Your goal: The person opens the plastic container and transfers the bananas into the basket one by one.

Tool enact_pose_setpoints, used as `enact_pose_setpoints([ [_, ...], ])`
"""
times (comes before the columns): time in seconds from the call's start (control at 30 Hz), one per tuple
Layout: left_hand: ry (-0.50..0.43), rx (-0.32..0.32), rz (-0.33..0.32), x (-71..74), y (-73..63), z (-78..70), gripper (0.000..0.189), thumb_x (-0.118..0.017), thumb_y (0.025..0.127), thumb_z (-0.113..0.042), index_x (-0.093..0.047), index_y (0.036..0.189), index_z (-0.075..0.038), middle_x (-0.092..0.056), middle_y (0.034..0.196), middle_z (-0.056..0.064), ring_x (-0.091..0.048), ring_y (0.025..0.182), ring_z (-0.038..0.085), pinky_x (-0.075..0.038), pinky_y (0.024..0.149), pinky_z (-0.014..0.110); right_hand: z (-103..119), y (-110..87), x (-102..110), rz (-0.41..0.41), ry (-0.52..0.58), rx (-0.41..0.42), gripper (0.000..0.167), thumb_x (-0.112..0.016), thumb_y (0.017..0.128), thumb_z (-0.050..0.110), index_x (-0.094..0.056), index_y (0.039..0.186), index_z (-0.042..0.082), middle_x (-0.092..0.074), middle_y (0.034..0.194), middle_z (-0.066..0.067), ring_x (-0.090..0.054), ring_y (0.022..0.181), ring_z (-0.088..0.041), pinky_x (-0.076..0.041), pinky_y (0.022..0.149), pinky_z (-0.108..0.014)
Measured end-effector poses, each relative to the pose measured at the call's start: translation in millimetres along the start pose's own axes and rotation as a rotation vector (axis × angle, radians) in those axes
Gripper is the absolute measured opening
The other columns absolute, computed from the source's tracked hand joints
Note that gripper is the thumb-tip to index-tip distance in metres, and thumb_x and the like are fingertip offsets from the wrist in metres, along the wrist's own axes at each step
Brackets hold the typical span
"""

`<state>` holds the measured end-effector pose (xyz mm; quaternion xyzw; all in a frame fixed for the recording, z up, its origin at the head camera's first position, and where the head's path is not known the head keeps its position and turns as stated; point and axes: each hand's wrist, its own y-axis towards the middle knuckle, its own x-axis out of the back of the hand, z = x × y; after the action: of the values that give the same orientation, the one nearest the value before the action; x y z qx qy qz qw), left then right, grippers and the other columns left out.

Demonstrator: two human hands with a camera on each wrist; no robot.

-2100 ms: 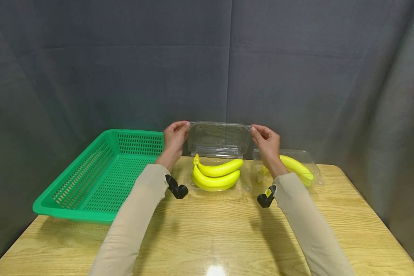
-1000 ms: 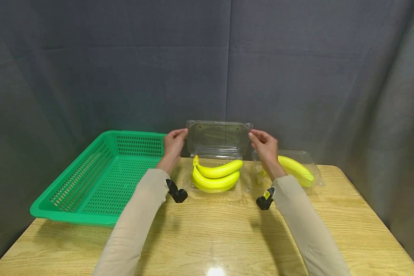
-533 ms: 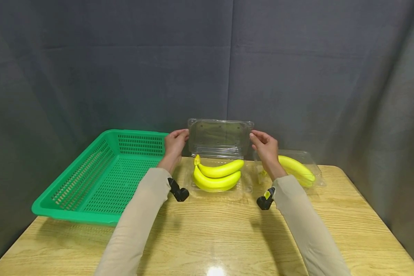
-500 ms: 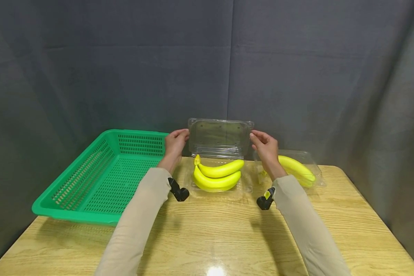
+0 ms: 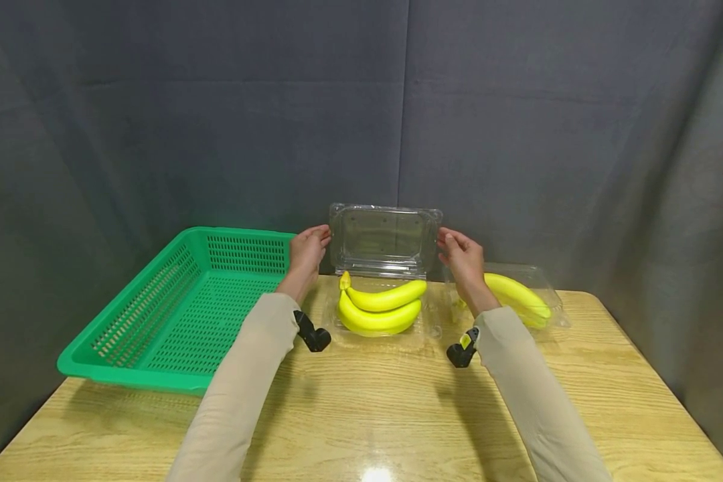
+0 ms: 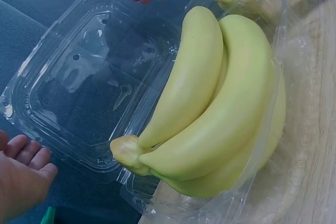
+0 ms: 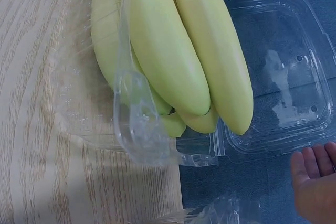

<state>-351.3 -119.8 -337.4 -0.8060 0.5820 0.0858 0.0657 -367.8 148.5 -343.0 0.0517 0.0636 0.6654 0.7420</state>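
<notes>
A bunch of yellow bananas [image 5: 379,316] lies in the base of a clear plastic clamshell box at the middle of the table. The box's hinged lid [image 5: 385,234] stands raised behind the fruit, close to the dark curtain. My left hand [image 5: 307,254] is at the lid's left edge; in the left wrist view its fingers [image 6: 41,158] are loosely bent and hold nothing. By the opposite edge is my right hand [image 5: 462,260], its fingers [image 7: 311,162] extended and just off the plastic in the right wrist view.
To the left stands a green slatted basket [image 5: 132,378], partly behind the left arm. A second clear box with bananas [image 5: 518,299] sits at the right, partly covered by the right forearm. The wooden table [image 5: 373,408] ends at the grey curtain [image 5: 361,134].
Both hands have let go of the lid's top corners and moved slightly down along its sides. The lid now leans further back, standing without their grip.
</notes>
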Motion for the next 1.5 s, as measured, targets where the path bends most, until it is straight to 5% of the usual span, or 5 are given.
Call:
enact_pose_setpoints([
  [0.4,-0.014,0.031,0.066,0.8,-1.2,-4.5,0.039,-0.039,0.105,-0.018,-0.053,0.136,0.0,-0.052,0.138,0.013,-0.047,0.129,0.023,-0.033,0.108,0.034,-0.4,-0.2,1.6,0.053,0.002,-0.024,0.039,-0.038,0.106,0.013,-0.046,0.141,-0.001,-0.046,0.143,-0.017,-0.045,0.13,-0.026,-0.04,0.103,-0.041],
  [0.7,0.0,0.039,0.041,0.9,-1.4,-4.1,0.038,-0.049,0.102,-0.019,-0.055,0.135,-0.002,-0.053,0.138,0.012,-0.048,0.129,0.021,-0.034,0.107,0.032,-0.7,-0.6,-1.1,0.093,-0.009,-0.014,0.043,-0.046,0.104,0.016,-0.042,0.144,0.001,-0.042,0.146,-0.016,-0.042,0.132,-0.028,-0.038,0.104,-0.042],
  [1.5,0.06,-0.014,0.032,1.3,-2.8,1.0,0.037,-0.048,0.101,-0.016,-0.056,0.134,-0.001,-0.054,0.136,0.013,-0.051,0.125,0.022,-0.041,0.101,0.032,-1.2,-1.8,5.0,0.155,-0.001,-0.055,0.048,-0.048,0.104,0.019,-0.038,0.147,0.002,-0.038,0.147,-0.018,-0.039,0.133,-0.033,-0.037,0.105,-0.044],
])
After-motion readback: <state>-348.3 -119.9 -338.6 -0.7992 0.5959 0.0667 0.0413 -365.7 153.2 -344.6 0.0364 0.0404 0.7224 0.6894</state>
